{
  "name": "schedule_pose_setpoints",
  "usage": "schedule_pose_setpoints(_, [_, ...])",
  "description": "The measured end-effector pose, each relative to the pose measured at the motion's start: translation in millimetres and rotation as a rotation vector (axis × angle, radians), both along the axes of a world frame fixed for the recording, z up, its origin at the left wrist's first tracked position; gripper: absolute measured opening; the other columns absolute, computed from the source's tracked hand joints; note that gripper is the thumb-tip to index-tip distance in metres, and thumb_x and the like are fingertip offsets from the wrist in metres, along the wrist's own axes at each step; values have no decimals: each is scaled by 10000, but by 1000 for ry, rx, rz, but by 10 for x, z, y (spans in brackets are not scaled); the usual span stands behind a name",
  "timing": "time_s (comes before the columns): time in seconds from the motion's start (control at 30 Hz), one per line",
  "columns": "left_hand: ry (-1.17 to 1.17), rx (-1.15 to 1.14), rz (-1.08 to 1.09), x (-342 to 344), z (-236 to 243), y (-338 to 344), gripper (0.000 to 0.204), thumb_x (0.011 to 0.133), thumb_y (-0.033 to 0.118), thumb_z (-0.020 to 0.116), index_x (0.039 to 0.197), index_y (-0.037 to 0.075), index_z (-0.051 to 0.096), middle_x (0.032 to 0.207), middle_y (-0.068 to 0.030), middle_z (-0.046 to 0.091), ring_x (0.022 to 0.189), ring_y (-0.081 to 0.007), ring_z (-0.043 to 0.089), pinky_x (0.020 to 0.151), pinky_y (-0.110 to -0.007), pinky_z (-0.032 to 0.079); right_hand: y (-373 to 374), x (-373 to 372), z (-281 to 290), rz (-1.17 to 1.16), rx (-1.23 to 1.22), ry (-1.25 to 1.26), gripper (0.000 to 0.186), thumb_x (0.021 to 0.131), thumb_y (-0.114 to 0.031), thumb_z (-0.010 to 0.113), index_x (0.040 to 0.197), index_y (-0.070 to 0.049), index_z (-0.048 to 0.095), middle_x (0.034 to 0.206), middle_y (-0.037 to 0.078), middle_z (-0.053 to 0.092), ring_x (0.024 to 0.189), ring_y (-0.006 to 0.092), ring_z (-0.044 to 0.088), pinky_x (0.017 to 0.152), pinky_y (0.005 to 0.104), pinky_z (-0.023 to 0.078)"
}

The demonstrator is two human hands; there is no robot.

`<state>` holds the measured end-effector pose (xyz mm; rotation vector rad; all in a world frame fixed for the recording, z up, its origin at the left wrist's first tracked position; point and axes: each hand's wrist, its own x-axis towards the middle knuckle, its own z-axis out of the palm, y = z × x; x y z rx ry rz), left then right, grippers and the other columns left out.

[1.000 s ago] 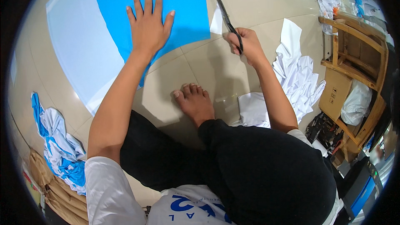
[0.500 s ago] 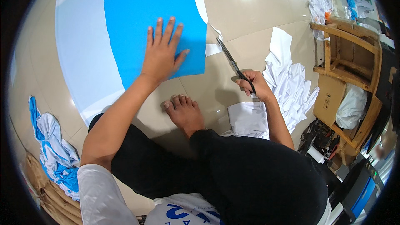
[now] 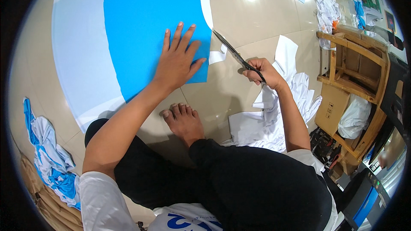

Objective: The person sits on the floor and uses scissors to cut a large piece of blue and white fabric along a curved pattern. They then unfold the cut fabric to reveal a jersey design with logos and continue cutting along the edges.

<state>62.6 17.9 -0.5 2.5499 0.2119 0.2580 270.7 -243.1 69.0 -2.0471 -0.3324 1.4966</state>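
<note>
A large sheet of blue fabric [image 3: 141, 30] with a pale white band [image 3: 81, 47] along its left side lies flat on the tiled floor. My left hand [image 3: 177, 62] rests on the blue part near its lower right corner, fingers spread. Scissors [image 3: 233, 52] are gripped in my right hand [image 3: 263, 72], which is closed around their handles. Their blades look nearly together, with the tips by the sheet's right edge, just below a curved white area [image 3: 206, 2]. A narrow white strip [image 3: 217, 56] lies beside that edge, under the blades.
Heaped white fabric pieces [image 3: 274, 119] lie by my right forearm. At the right stands a wooden frame [image 3: 355, 66] with a cardboard box [image 3: 332, 107] and a white plastic bag [image 3: 355, 117]. Blue and white cloth [image 3: 53, 154] is bundled at the left. My bare foot [image 3: 184, 124] is below the sheet.
My left hand has slid a little right across the fabric. The scissors have moved up and left, bringing their tips to the sheet's edge.
</note>
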Motion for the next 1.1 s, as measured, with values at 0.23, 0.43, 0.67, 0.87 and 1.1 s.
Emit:
schedule_pose_setpoints(0.23, [-42,-6,23,74,-54,-42,165,1070,263,654,1139,113,669,1638,-130,487,1612,-420,308,1289,-704,198,61,149,-26,41,37,81,272,897,-215,774,727,-90,601,591,-36,533,505,48,467,514,247,348])
schedule_pose_setpoints(0.43, [-53,-98,31,73,-41,-21,142,1065,245,669,1126,117,679,1608,-126,514,1603,-409,326,1289,-704,197,82,217,-66,40,65,127,244,901,-203,774,751,-77,628,589,-44,540,495,47,474,514,243,358])
schedule_pose_setpoints(0.67, [-60,-69,19,61,-42,-36,150,1072,263,672,1122,122,683,1588,-122,527,1588,-412,350,1280,-718,204,220,297,-161,7,60,138,237,883,-160,781,734,-80,615,589,-48,546,494,40,481,502,240,357])
schedule_pose_setpoints(0.87, [-57,-64,8,64,-35,-33,161,1073,266,670,1132,118,691,1590,-121,525,1581,-417,357,1274,-720,210,231,280,-192,-3,69,145,230,884,-174,771,738,-87,617,589,-53,537,491,39,475,501,238,353])
schedule_pose_setpoints(1.1, [-59,-61,5,56,-41,-25,170,1073,273,670,1140,120,698,1588,-120,528,1577,-421,362,1270,-718,215,250,266,-202,11,76,131,238,897,-195,771,751,-86,617,585,-54,527,487,39,470,491,243,350])
